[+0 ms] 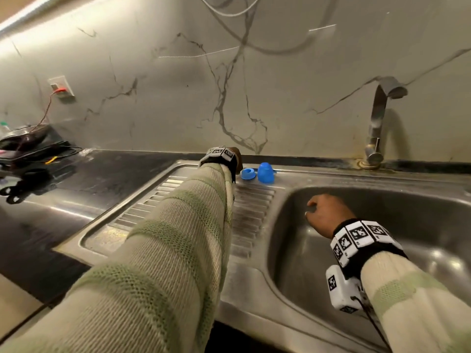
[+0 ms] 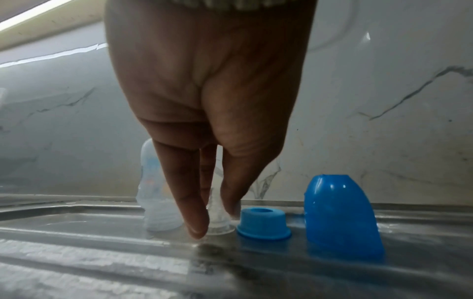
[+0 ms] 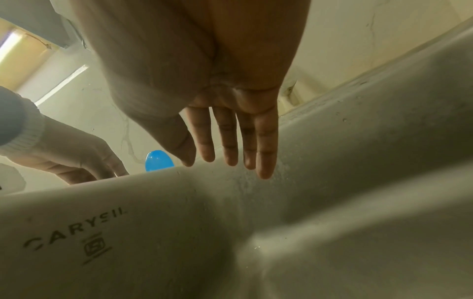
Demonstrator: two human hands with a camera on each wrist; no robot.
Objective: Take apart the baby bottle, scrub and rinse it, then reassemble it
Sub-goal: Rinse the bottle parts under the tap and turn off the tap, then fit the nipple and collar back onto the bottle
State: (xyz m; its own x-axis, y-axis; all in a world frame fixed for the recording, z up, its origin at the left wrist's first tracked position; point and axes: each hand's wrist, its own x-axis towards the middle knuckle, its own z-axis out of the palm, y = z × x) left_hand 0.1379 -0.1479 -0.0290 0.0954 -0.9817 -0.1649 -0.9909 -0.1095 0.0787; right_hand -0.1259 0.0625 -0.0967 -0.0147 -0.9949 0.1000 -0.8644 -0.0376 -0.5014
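The baby bottle stands in pieces at the back of the steel drainboard [image 1: 142,207]. In the left wrist view the clear bottle body [image 2: 156,202] is upright, then the clear nipple [image 2: 220,225], the blue collar ring [image 2: 263,222] and the blue cap [image 2: 337,214]. My left hand [image 2: 213,220] reaches down and pinches the nipple between thumb and forefinger. From the head camera only the ring [image 1: 248,173] and cap [image 1: 265,172] show, with the left hand [image 1: 235,159] mostly hidden by the wristband. My right hand [image 1: 323,212] hovers over the sink basin [image 1: 382,200], fingers [image 3: 266,157] straight, holding nothing.
A steel tap [image 1: 377,128] rises from the back rim right of the basin. Dark clutter and cables [image 1: 25,154] sit on the black counter far left, under a wall socket [image 1: 61,86]. A marble-patterned wall [image 1: 229,85] runs close behind the bottle parts.
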